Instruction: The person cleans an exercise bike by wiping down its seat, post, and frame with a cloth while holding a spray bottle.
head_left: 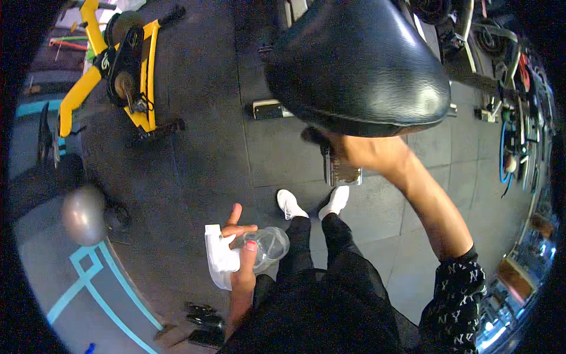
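Glossy black, rounded leather-look saddle (359,71) fills the head view's upper middle. The right hand (364,152) is below its near edge, fingers hidden, grip impossible to tell. The left hand (244,269) holds a clear plastic spray bottle with white trigger (221,258), tipped sideways beside the black-trousered legs (344,242).

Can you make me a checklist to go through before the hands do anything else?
1. Bottle held: ok, the left grip has it.
2. Bottle upright: not ok, it is tipped sideways.
3. Enough liquid inside: cannot tell.
4. What the right grip holds: cannot tell, the saddle partly hides it.
5. Ball away from the shoes: ok, it is well off to the left.
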Demonstrator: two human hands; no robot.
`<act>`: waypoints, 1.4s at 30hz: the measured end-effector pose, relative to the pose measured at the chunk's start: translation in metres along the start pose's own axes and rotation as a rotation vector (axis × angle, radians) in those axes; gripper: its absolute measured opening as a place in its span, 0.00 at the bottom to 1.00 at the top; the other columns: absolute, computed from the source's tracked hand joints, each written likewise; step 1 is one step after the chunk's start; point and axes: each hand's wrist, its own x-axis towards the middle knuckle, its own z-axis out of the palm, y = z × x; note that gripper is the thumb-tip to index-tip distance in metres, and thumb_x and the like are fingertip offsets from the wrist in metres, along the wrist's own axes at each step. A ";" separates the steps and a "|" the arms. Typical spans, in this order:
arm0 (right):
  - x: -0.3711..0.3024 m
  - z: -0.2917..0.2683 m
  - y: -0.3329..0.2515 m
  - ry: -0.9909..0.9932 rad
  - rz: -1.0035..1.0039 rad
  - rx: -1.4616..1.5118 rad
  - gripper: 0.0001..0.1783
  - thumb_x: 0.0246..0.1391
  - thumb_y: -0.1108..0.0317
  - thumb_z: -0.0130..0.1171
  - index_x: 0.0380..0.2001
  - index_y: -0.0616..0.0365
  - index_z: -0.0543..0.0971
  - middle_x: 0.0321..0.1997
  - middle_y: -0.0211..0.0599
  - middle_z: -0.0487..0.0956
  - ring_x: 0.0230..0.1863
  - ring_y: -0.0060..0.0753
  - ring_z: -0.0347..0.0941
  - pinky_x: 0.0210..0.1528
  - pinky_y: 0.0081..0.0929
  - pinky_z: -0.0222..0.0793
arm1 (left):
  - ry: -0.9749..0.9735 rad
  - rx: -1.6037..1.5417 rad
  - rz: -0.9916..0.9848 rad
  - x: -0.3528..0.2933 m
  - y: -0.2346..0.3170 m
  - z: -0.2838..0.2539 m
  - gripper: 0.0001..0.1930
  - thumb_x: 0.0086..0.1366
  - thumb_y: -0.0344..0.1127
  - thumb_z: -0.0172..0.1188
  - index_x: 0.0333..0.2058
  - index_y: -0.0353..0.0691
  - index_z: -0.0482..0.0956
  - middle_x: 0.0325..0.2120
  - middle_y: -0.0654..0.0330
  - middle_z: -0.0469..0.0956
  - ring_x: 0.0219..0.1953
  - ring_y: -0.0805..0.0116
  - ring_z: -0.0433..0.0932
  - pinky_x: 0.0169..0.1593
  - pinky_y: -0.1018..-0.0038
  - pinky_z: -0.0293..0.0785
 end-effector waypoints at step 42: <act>0.014 0.017 0.142 -0.217 0.206 0.229 0.12 0.56 0.72 0.48 0.40 0.59 0.78 0.43 0.43 0.78 0.56 0.47 0.69 0.63 0.41 0.59 | 0.271 -0.101 0.024 0.009 -0.050 0.008 0.15 0.54 0.35 0.62 0.37 0.31 0.73 0.46 0.35 0.74 0.55 0.51 0.72 0.57 0.58 0.64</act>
